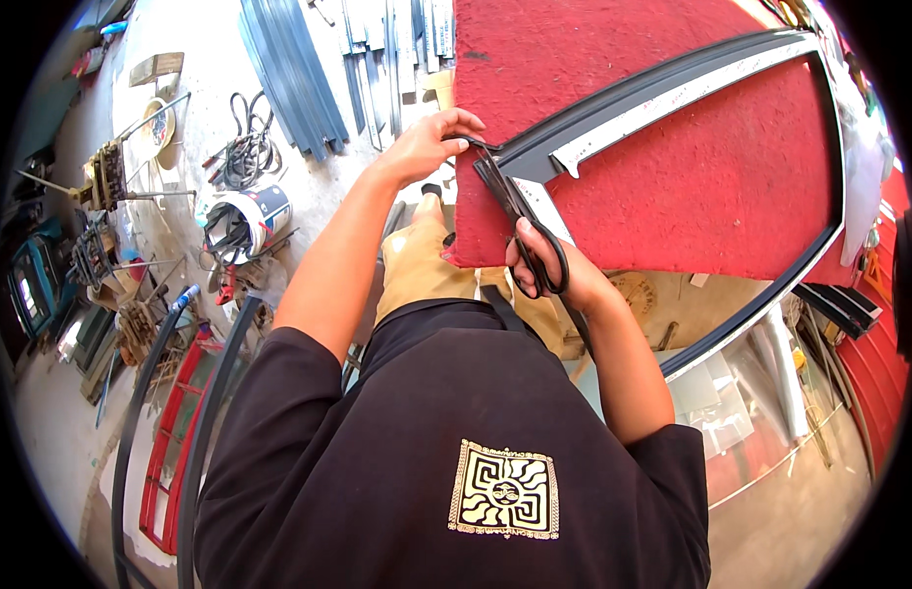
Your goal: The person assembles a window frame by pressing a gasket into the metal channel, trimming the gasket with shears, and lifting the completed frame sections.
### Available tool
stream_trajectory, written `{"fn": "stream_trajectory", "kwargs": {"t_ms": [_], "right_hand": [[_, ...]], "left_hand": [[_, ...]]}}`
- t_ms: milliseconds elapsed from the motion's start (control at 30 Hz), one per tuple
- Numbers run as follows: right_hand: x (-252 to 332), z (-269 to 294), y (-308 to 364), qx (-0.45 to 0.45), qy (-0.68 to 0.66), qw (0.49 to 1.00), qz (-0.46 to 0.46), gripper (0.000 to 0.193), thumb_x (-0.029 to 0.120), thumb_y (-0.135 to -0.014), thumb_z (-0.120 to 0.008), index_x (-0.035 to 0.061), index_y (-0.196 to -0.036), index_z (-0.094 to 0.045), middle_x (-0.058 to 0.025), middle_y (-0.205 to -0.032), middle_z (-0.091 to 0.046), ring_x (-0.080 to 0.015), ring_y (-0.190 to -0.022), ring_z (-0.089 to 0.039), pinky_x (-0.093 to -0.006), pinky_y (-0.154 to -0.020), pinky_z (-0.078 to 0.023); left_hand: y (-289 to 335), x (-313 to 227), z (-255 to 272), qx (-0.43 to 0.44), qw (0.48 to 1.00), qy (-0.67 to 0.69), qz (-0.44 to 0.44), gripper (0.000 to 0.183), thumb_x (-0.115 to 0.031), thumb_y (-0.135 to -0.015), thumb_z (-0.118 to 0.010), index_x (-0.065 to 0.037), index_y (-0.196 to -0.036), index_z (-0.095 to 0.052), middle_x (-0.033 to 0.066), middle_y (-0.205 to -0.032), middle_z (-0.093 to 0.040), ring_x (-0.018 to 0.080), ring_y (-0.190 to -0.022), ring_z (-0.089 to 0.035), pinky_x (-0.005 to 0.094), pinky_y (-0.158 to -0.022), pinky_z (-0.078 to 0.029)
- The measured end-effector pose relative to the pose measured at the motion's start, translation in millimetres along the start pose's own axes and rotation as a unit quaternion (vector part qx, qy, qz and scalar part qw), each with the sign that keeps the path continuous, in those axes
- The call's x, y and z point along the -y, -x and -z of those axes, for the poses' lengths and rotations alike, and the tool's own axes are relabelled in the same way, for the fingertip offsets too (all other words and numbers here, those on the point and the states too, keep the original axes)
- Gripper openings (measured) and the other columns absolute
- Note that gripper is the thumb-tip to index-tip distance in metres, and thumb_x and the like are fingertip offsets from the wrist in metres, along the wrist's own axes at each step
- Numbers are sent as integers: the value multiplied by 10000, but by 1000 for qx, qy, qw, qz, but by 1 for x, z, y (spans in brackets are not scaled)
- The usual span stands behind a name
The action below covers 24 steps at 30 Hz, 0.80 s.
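Just at red tabletop's edge [470, 221], left fingers [461, 119] hold black strip [483, 144], right fingers [526, 234] scissors [512, 201]

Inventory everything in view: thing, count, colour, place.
Work surface: 1, red, upper right
Angled frame: 1, black and white, across work surface
Thin strip: 1, dark, in left hand, by frame corner
Scissors: 1, black, in right hand
Floor: 1, pale, left side
Long profiles: several, blue-grey, top left
Cable: 1 bundle, black, left
Bucket: 1, white and blue, left
Barred frame: 1, red, lower left
Long bars: 2, dark, lower left
Sheets: several, clear, lower right
Ribbed panel: 1, red, right edge
Clutter: uncountable, mixed, far left
Trousers: 1 pair, tan, centre
Shirt: 1, black, bottom centre
Left hand: 1, bare, at strip
Right hand: 1, bare, on scissors
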State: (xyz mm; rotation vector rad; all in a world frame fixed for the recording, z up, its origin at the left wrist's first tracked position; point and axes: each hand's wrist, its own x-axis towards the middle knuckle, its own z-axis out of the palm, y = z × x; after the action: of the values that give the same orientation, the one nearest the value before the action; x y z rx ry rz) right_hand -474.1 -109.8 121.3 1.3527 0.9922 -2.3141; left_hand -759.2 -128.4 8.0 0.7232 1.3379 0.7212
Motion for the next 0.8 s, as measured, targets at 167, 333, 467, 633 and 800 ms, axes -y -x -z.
{"fn": "stream_trajectory", "kwargs": {"t_ms": [167, 333, 467, 633, 800], "right_hand": [[-8, 0, -9, -19, -13, 1000, -1, 670, 671, -1077, -508, 46, -880, -643, -7, -641, -529, -122, -554, -515, -287, -557, -402], [-5, 0, -10, -30, 11, 999, -3, 677, 662, -1082, -508, 45, -833, -635, -5, -633, -517, -122, -543, -500, -285, -553, -394], [-4, 2, -13, -37, 34, 999, 4, 680, 653, -1088, -503, 48, -805, -630, -4, -617, -508, -119, -535, -490, -289, -538, -383], [3, 1, -11, -44, 58, 997, 4, 683, 650, -1090, -501, 52, -784, -624, 1, -604, -494, -116, -522, -478, -291, -524, -373], [4, 1, -14, -34, 32, 999, 3, 594, 613, -1099, -516, 72, -877, -621, 7, -611, -480, -111, -498, -446, -277, -496, -330]], "left_hand": [[0, 5, -1, 5, 999, -1, -33, 331, 83, -1024, -587, -20, -1331, -657, 83, -1229, -742, 158, -1178, -659, 329, -1058, -505], [-2, 13, 1, 13, 998, -5, -54, 360, 90, -1006, -568, -15, -1344, -633, 92, -1235, -740, 163, -1209, -651, 340, -1093, -480], [-1, 12, -1, 4, 998, -7, -63, 358, 102, -994, -575, -9, -1329, -639, 98, -1218, -747, 175, -1214, -665, 347, -1106, -486], [-2, 15, 0, -1, 998, -15, -69, 344, 111, -993, -574, -8, -1307, -651, 94, -1211, -749, 177, -1198, -671, 346, -1096, -498], [-4, 17, 3, 6, 996, -36, -76, 329, 109, -994, -580, -14, -1286, -668, 87, -1210, -742, 172, -1186, -671, 346, -1096, -501]]}}
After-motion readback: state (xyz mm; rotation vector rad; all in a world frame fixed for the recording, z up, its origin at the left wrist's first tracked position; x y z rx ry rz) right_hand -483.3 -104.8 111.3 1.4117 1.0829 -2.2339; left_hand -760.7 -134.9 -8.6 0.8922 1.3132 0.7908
